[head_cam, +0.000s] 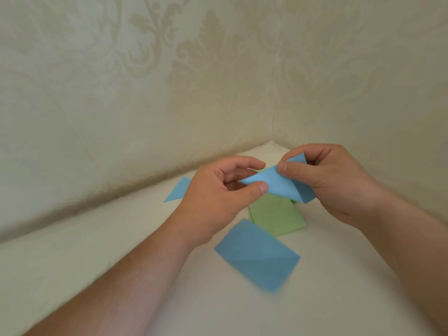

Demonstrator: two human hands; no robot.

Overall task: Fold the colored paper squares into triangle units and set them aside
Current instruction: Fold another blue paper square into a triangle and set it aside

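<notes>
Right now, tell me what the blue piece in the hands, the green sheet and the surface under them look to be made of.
Blue piece: thin matte paper; it bends and holds sharp folds where the left hand and right hand pinch it.
Green sheet: the same kind of matte paper, lying flat with crisp edges.
Surface: smooth, off-white, faintly glossy; possibly laminate or painted board, which cannot be told.

Both hands, left [218, 190] and right [324, 180], pinch a blue paper [278, 184] above the green sheet [276, 218].
</notes>
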